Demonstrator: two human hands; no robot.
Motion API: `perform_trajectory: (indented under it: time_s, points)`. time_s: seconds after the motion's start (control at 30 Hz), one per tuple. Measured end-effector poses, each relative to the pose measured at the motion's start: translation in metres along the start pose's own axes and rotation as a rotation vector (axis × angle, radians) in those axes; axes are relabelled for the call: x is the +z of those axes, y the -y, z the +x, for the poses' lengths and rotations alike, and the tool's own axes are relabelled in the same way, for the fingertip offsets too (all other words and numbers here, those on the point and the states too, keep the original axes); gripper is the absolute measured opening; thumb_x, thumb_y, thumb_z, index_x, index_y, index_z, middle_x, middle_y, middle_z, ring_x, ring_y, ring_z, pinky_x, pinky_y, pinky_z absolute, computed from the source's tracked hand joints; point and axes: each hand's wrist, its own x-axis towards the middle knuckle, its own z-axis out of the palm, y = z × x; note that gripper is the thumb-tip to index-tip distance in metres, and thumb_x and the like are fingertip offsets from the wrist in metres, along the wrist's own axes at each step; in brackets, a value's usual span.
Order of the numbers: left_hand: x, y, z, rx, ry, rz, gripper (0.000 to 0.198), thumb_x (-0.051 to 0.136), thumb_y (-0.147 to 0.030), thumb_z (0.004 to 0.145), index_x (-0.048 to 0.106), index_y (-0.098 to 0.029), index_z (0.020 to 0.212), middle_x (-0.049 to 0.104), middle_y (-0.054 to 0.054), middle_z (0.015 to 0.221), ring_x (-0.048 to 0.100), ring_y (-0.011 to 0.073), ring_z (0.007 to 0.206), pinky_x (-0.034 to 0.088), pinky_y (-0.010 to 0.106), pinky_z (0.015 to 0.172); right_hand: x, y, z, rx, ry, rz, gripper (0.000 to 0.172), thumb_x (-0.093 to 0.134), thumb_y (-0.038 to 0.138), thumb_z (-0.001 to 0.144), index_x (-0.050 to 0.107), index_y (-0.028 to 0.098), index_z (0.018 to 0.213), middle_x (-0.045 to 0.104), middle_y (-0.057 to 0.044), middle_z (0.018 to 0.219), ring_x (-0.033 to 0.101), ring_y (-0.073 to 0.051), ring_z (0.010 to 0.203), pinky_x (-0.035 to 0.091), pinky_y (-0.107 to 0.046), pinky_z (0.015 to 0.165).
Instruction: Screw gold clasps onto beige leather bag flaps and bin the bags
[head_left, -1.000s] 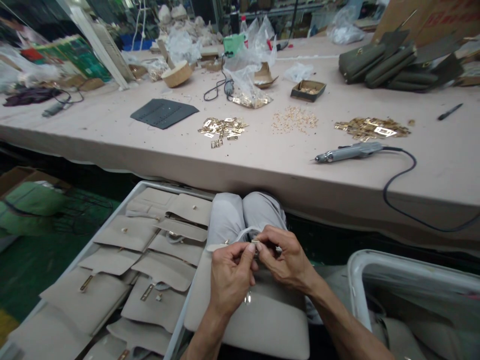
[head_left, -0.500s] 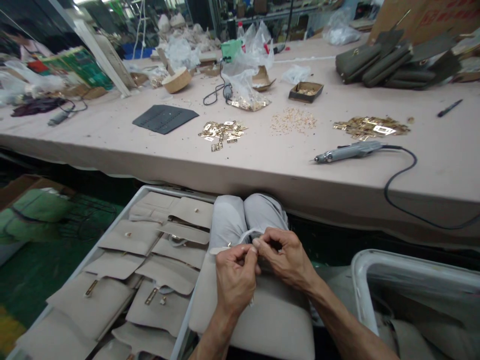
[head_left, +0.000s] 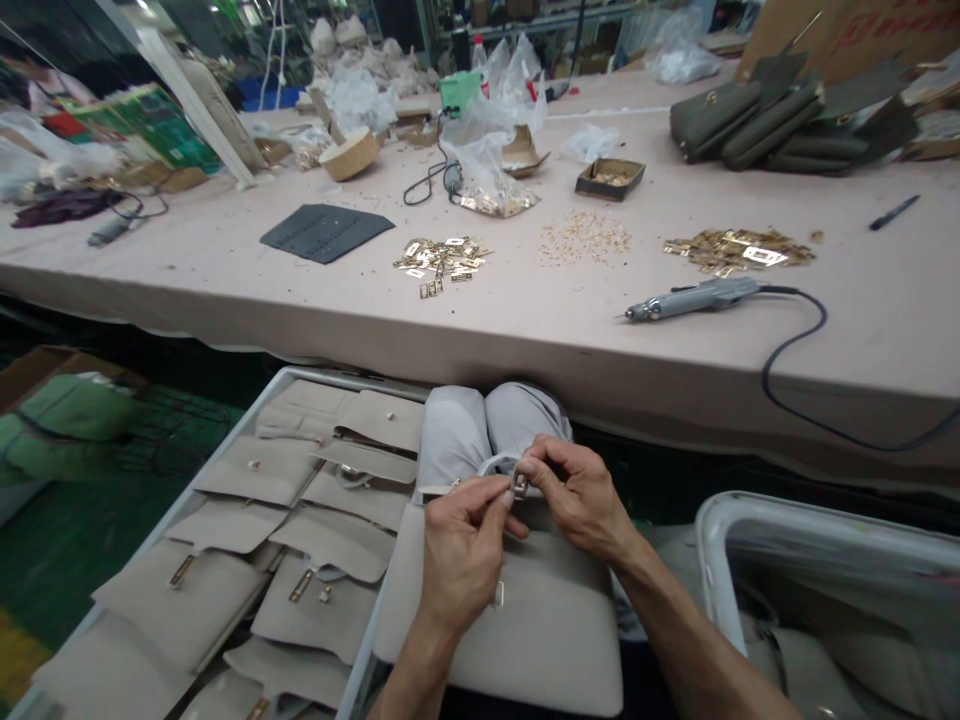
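Head view: both hands (head_left: 517, 505) pinch a small buckle (head_left: 519, 486) over the beige bag (head_left: 510, 620).

My left hand (head_left: 459, 548) and right hand (head_left: 576, 497) cover most of the small metal piece (head_left: 519, 485) pinched between my fingertips, so I cannot tell its shape. The beige bag (head_left: 517, 620) on my lap runs under my forearms and off the near edge. The right bin (head_left: 817, 545) is cut off too.
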Motion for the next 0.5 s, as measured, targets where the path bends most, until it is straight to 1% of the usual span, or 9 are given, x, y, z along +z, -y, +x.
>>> perform_trajectory:
  time_s: [0.1,0.17,0.27,0.4,0.5]
  points:
    - [-0.003,-0.001,0.007,-0.045,0.062,-0.052,0.022,0.076,-0.031,0.09,0.085,-0.015,0.102,0.079,0.009,0.076,0.068,0.0142,0.05,0.052,0.019,0.042,0.0,-0.001,-0.001,-0.076,-0.016,-0.021,0.029,0.059,0.032,0.103,0.066,0.017,0.079,0.062,-0.001,0.074,0.057,-0.013,0.069,0.041,-0.028,0.069]
    - [-0.005,0.0,0.011,-0.062,0.085,-0.076,0.021,0.078,-0.029,0.088,0.085,-0.012,0.098,0.079,0.009,0.068,0.067,0.0134,0.047,0.054,0.018,0.044,0.001,-0.002,-0.002,-0.106,-0.023,-0.022,0.028,0.059,0.03,0.103,0.066,0.017,0.079,0.062,-0.001,0.074,0.057,-0.013,0.069,0.041,-0.028,0.068]
    - [-0.008,0.003,0.015,-0.107,0.141,-0.117,0.025,0.078,-0.03,0.087,0.084,-0.009,0.101,0.079,0.01,0.067,0.069,0.0141,0.047,0.056,0.018,0.047,0.002,-0.005,-0.002,-0.138,-0.039,-0.023,0.027,0.06,0.028,0.102,0.067,0.017,0.079,0.062,0.0,0.073,0.057,-0.012,0.068,0.041,-0.027,0.067]
    - [-0.013,0.01,0.019,-0.159,0.192,-0.189,0.035,0.076,-0.034,0.089,0.08,-0.005,0.106,0.08,0.013,0.068,0.075,0.0197,0.052,0.061,0.022,0.052,0.004,-0.008,-0.001,-0.158,-0.051,-0.033,0.027,0.06,0.027,0.103,0.067,0.017,0.079,0.061,0.0,0.073,0.056,-0.012,0.068,0.041,-0.027,0.067]
    - [-0.014,0.011,0.022,-0.166,0.214,-0.21,0.033,0.077,-0.034,0.087,0.077,-0.004,0.1,0.08,0.014,0.067,0.077,0.0224,0.056,0.064,0.025,0.055,0.004,-0.009,-0.001,-0.169,-0.041,-0.041,0.027,0.059,0.028,0.103,0.068,0.017,0.08,0.062,-0.001,0.074,0.056,-0.013,0.069,0.041,-0.028,0.067]
